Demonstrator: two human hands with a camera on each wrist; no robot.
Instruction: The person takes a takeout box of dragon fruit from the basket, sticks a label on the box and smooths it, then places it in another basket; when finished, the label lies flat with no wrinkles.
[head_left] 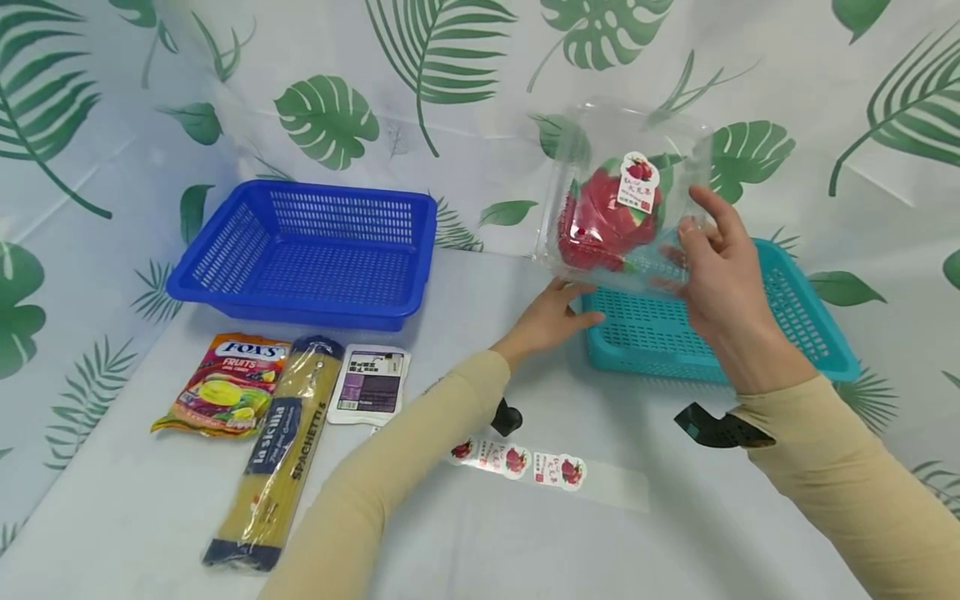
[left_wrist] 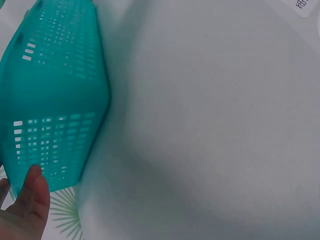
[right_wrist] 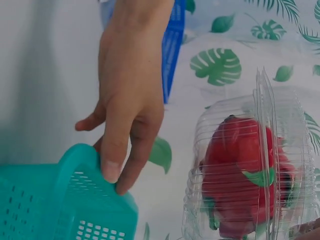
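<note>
In the head view, my right hand [head_left: 723,287] holds up a clear plastic clamshell box [head_left: 678,167] by its right side, tilted above the teal basket [head_left: 645,354]. Inside are red, green-tipped fruits [head_left: 596,221] that look like dragon fruit. A white label [head_left: 640,187] with a red fruit picture sits on the box. My left hand [head_left: 543,325] is at the basket's left back corner. From the right wrist view, the left hand's fairly straight fingers [right_wrist: 111,167] touch the basket rim [right_wrist: 80,155]; its thumb stands apart.
A blue basket [head_left: 330,267] stands at the back left. Before it lie a Fox's candy bag [head_left: 228,387], a spaghetti pack [head_left: 277,454] and a small white pack with a dark label [head_left: 370,385]. A strip of fruit stickers [head_left: 536,467] lies near the front. Leaf-patterned cloth [head_left: 480,125] hangs behind.
</note>
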